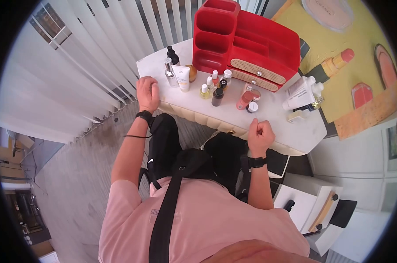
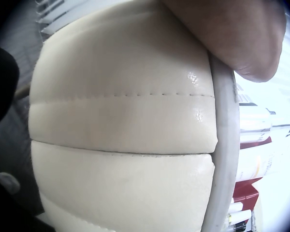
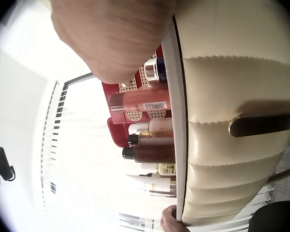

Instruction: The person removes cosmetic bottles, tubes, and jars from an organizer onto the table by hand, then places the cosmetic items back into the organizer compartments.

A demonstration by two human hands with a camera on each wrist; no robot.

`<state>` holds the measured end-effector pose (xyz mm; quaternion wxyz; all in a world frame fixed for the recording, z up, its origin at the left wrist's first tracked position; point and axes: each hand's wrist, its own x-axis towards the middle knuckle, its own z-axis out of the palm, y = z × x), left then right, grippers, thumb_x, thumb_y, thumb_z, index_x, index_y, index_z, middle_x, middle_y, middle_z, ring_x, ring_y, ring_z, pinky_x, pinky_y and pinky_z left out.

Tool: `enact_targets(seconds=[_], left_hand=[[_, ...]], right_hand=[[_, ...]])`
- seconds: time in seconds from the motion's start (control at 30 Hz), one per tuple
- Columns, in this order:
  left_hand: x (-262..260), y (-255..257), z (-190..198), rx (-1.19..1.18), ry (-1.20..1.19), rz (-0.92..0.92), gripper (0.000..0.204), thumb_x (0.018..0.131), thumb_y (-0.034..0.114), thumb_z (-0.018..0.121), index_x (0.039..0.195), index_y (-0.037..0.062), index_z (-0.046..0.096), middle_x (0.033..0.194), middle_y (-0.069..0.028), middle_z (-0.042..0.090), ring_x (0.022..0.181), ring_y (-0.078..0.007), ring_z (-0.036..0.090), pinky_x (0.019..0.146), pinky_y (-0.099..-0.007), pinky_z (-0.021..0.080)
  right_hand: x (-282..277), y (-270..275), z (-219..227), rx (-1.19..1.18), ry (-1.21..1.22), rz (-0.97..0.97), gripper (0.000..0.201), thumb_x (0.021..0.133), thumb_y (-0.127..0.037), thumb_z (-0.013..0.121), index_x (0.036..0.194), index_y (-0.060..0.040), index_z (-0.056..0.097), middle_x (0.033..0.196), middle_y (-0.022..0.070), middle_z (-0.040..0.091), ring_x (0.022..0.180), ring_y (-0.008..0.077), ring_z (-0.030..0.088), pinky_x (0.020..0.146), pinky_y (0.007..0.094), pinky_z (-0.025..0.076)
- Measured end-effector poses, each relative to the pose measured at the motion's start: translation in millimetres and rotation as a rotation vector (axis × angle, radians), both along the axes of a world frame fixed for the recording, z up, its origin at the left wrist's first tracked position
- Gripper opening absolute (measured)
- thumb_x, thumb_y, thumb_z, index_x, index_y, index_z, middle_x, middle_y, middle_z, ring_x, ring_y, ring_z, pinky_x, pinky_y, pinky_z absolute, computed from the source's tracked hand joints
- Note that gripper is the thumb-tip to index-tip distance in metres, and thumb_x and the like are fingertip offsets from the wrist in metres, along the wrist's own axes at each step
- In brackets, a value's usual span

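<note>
My left hand (image 1: 148, 94) rests at the left front edge of the white vanity top (image 1: 194, 103), its fingers loosely curled and holding nothing. Closest to it stand a silver-capped bottle (image 1: 171, 73) and a white UV cream tube (image 1: 182, 78). Over the right front edge lies my right hand (image 1: 260, 136), also loosely curled, with nothing in it. Beyond it are a small white-lidded jar (image 1: 252, 107) and a coral bottle (image 3: 145, 100). Several small bottles, among them a dark one (image 1: 217, 97), stand mid-table.
At the back stands a red organizer (image 1: 290, 48) with open compartments and drawers. A white tube (image 1: 297, 94) and more bottles sit at the right end. Padded cream drawer fronts (image 2: 125, 125) line the vanity's front, with a dark handle (image 3: 263, 124). White blinds (image 1: 93, 52) hang at the left.
</note>
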<state>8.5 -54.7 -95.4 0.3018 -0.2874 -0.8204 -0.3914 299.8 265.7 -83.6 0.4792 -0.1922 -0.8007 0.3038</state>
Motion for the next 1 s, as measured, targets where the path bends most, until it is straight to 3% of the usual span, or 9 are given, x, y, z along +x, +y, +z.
enact_targets(seconds=[0.27,0.57,0.77,0.8,0.83,0.9,0.93,1.0], left_hand=[[-1,3,1,-0.009,0.016,0.011,0.015,0.096,0.009,0.05,0.096,0.004,0.064,0.106,-0.0141,0.065,0.106,-0.0361,0.056,0.097,-0.0437,0.045],[2,2,3,0.012,0.006,-0.002,0.015,0.096,0.008,0.051,0.096,0.003,0.065,0.106,-0.0139,0.066,0.105,-0.0358,0.057,0.096,-0.0438,0.045],[4,-2,16,-0.021,-0.093,-0.031,0.007,0.092,0.007,0.061,0.095,0.0033,0.066,0.104,-0.0131,0.066,0.104,-0.0356,0.058,0.094,-0.0436,0.047],[-2,-7,15,-0.063,-0.05,-0.042,0.009,0.093,0.009,0.065,0.098,0.0026,0.068,0.102,-0.0111,0.067,0.098,-0.0292,0.061,0.089,-0.0402,0.05],[-4,-7,19,-0.067,-0.035,-0.063,0.009,0.093,0.009,0.065,0.098,0.0026,0.068,0.102,-0.0111,0.067,0.098,-0.0292,0.061,0.089,-0.0402,0.05],[-7,-8,31,0.109,-0.43,-0.046,0.01,0.095,0.011,0.067,0.096,0.0012,0.07,0.102,-0.011,0.069,0.096,-0.0271,0.066,0.084,-0.0373,0.053],[-8,-7,40,0.161,-0.564,-0.018,0.015,0.099,0.014,0.066,0.102,0.0002,0.071,0.109,-0.0102,0.071,0.097,-0.022,0.068,0.082,-0.0345,0.055],[-15,-1,46,0.225,-0.464,-0.061,0.017,0.099,0.014,0.066,0.106,-0.0006,0.07,0.11,-0.0109,0.071,0.1,-0.0218,0.068,0.085,-0.0354,0.055]], right_hand=[[1,-2,3,-0.006,0.003,-0.015,0.036,0.09,-0.009,0.078,0.069,-0.0075,0.049,0.057,0.0064,0.047,0.047,0.0236,0.044,0.047,0.0365,0.036],[1,-3,4,-0.009,-0.017,-0.019,0.036,0.09,-0.008,0.078,0.069,-0.0068,0.049,0.059,0.0077,0.048,0.048,0.0247,0.046,0.048,0.0367,0.037],[2,-2,8,0.014,-0.039,-0.024,0.035,0.089,-0.007,0.078,0.07,-0.0067,0.049,0.059,0.008,0.049,0.047,0.0247,0.048,0.047,0.0362,0.037],[3,-2,9,0.012,-0.025,-0.045,0.035,0.089,-0.007,0.078,0.07,-0.0067,0.049,0.059,0.008,0.049,0.047,0.0247,0.048,0.047,0.0362,0.037],[3,-2,10,0.005,-0.045,-0.031,0.035,0.089,-0.007,0.078,0.07,-0.0066,0.049,0.059,0.0079,0.049,0.048,0.0244,0.048,0.048,0.0358,0.038],[4,-4,13,-0.011,-0.049,-0.034,0.034,0.089,-0.007,0.078,0.07,-0.0066,0.049,0.058,0.0077,0.049,0.048,0.0242,0.049,0.048,0.0353,0.039],[4,-4,15,-0.015,-0.074,-0.023,0.034,0.088,-0.007,0.079,0.071,-0.0065,0.05,0.059,0.0077,0.051,0.048,0.0233,0.05,0.048,0.0347,0.04],[5,-5,21,-0.021,-0.088,-0.022,0.033,0.088,-0.007,0.079,0.071,-0.0065,0.051,0.06,0.0076,0.052,0.048,0.0224,0.051,0.048,0.034,0.041]])
